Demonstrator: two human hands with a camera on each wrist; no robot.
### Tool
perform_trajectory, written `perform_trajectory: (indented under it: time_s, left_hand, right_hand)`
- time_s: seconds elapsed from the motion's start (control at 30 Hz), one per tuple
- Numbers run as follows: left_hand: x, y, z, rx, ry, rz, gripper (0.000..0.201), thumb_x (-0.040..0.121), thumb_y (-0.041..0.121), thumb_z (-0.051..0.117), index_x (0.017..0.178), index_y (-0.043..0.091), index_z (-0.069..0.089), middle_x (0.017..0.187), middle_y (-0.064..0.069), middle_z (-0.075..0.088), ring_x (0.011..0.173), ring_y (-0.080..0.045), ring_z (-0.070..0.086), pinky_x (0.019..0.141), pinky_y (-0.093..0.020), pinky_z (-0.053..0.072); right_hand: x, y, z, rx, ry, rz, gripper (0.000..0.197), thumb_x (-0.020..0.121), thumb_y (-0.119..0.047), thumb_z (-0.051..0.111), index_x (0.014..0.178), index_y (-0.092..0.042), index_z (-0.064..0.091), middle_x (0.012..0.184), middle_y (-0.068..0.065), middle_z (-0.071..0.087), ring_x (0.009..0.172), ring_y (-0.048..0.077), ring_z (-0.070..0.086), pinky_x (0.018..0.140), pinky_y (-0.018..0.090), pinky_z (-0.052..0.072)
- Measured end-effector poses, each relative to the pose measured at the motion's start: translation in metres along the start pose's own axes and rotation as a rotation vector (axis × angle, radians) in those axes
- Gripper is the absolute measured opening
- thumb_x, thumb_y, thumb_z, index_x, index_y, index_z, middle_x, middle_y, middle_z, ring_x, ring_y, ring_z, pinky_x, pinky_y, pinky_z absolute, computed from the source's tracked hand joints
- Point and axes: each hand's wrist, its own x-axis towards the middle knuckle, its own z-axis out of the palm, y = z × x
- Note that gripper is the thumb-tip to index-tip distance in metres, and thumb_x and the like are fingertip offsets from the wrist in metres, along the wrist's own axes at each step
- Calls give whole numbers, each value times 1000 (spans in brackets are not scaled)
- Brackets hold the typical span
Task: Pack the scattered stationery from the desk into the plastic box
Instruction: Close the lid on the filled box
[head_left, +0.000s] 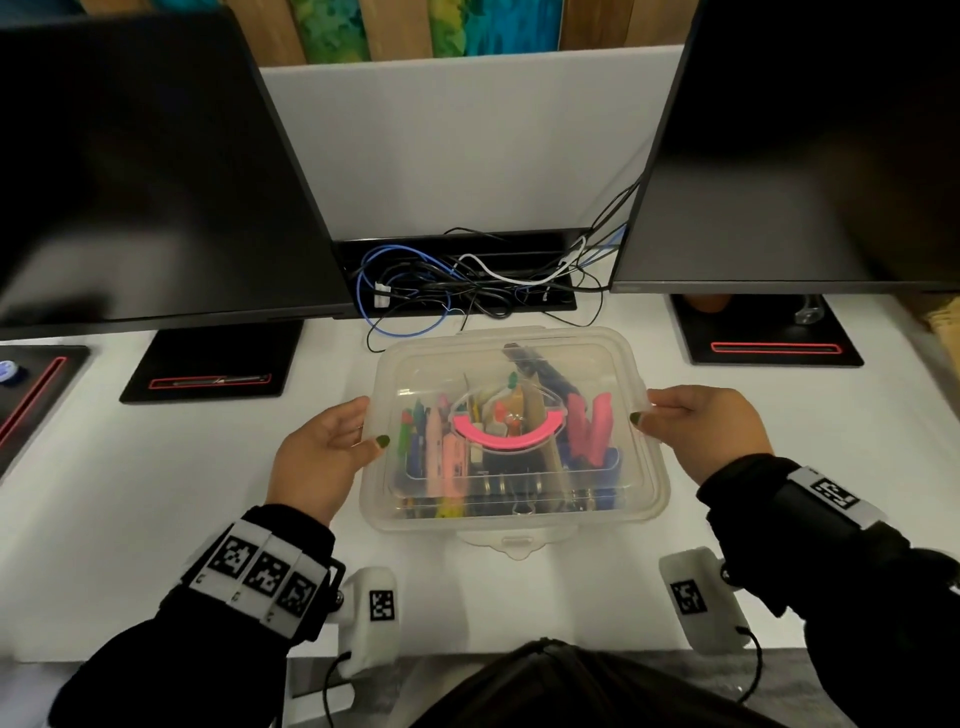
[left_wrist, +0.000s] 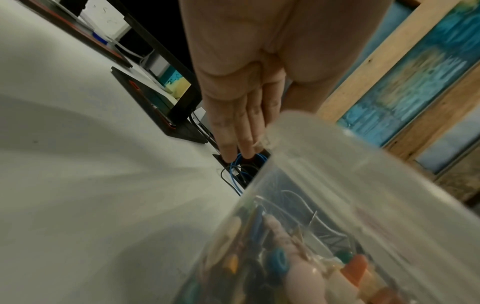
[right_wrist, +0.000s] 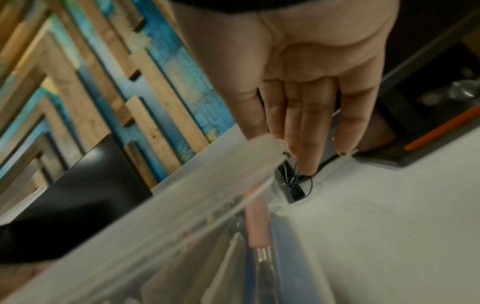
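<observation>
Both black-sleeved forearms are stretched forward; the plastic box (head_left: 519, 519) is held at opposite sides, its rim pinched by left hand (head_left: 324, 457) and right hand (head_left: 711, 431), thumbs above, fingers straight beneath

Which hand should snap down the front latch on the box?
Left, narrowly: the left hand holds the lid nearer its front latch than the right hand, which grips farther back.
</observation>
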Motion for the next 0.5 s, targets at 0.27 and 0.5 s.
perform_trajectory:
  time_s: [0.27,0.5]
  left_hand:
    - [-1,7,0,145,-22,12,46,85,2,64,129,12,56,125,-5,60,104,-6,53,92,-17,36]
    - [4,0,7,590,37,111,41,95,18,49,135,23,49,119,-8,54,111,-24,52,91,-22,36]
  right_hand:
    - [-8,-16,2,-402,-19,-85,42,95,-34,49,132,-14,54,132,8,54,119,26,52,98,30,39]
    - [-3,-18,5,-344,29,-36,37,93,-31,54,123,-11,62,127,5,61,117,25,55,98,27,40]
